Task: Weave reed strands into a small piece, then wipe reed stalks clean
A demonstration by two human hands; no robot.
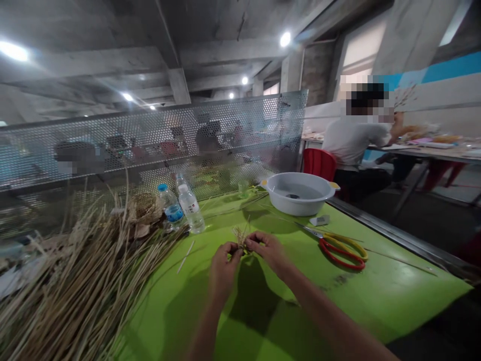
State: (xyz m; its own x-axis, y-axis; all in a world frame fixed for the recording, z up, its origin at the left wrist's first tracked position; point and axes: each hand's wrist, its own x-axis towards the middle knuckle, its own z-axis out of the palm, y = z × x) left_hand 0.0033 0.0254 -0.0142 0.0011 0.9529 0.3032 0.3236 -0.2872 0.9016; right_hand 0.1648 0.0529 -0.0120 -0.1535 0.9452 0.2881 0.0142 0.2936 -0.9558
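Between my two hands is a small woven piece of straw, its loose strands sticking up and outward. My left hand pinches its left side with thumb and fingers. On the opposite side, my right hand grips it with fingertips pressed together. Both hands are raised over the green tabletop, and their shadow falls below. The fingers cover much of the piece, so its full shape is hidden. To the right lie scissors with red and yellow handles, apart from my hands.
A big heap of long straw strands covers the left side. Behind it stand plastic bottles and a small woven basket. A white basin holds water at the back right. A perforated metal screen borders the table; a person sits beyond.
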